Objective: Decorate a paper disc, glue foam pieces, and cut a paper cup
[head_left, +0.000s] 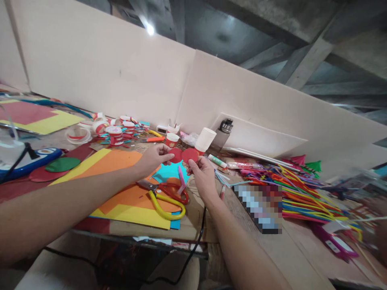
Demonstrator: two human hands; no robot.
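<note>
Over the middle of the table, my left hand (155, 160) pinches a small red disc (176, 155) between thumb and fingers. My right hand (202, 172) grips another red disc (190, 154) by its lower edge. The two discs are side by side, their edges very close or touching. Below them lie scissors (166, 204) with yellow and red handles, on orange paper (121, 197) and yellow paper (139, 213). A pink pen (181, 178) rests by the scissors. Just behind the hands stand a red and white paper cup (172, 140) and a stack of white cups (206, 139).
Several decorated red cups (115, 136) crowd the back left. Green paper circle (63, 164) lies at left. A bottle (221, 136), glue stick (217, 161) and many coloured pipe cleaners (299, 193) are at right. A black cable (202, 229) crosses the front edge.
</note>
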